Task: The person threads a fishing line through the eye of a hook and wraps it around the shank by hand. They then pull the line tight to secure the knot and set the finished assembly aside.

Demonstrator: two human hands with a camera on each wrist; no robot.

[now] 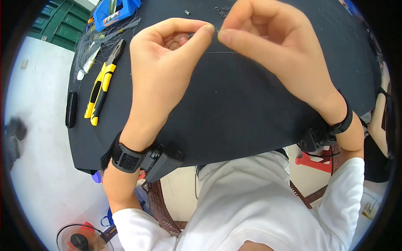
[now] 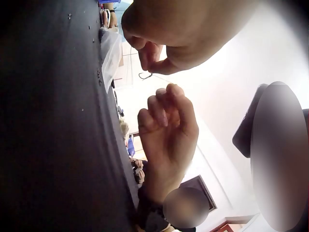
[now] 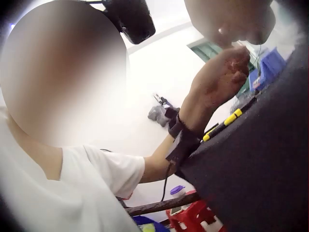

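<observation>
My left hand (image 1: 161, 54) is raised over the black table, its thumb and forefinger tips pinched together. In the left wrist view a small dark fishing hook (image 2: 145, 76) sticks out from those fingertips. My right hand (image 1: 280, 42) faces it a short gap away, thumb and forefinger also pinched. A thin pale fishing line (image 2: 166, 80) runs between the fingertips of both hands in the left wrist view. The right hand (image 2: 166, 130) has its other fingers curled in. In the right wrist view, the left hand (image 3: 217, 79) appears beyond the blurred near hand.
On the black table (image 1: 217, 117), yellow-and-black pliers (image 1: 108, 74) lie at the left beside a black case (image 1: 71, 109). A tangle of grey line (image 1: 86, 44) and a blue bin (image 1: 99, 19) sit at the far left. Another person's arm (image 1: 377, 106) shows at the right edge.
</observation>
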